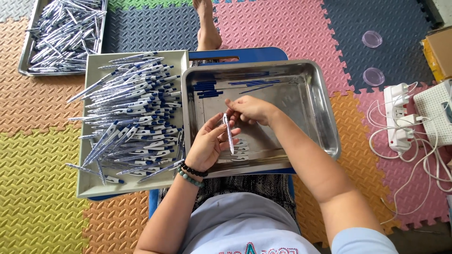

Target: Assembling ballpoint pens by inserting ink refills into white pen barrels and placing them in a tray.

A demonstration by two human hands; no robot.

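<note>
A: Pen first. Where is it?

B: Between both hands, over the steel tray. The left hand has it pinched along the lower barrel, thumb on one side, fingers curled shut behind it. The right hand closes its fingertips on the upper end.

A: Which way does it point?

B: Its long axis runs nearly straight away from the person, tilted a little, so the top end sits by the right fingertips and the bottom end hangs past the left thumb, toward the lap. Which end is the tip I cannot tell; it is too small.

A: How would you do this well?

B: I'd judge it a fitting step. Hold the barrel steady in the left hand and let the right fingertips do the fine work at the end, pushing straight along the axis, not sideways. Keep it over the tray so a dropped part lands there.

A: What lies about the fingers?

B: Just below the left fingers, white clips on the tray floor. Beyond the right knuckles, blue parts and thin blue refills. Left of the left wrist, a grey tray heaped with pens.
</note>
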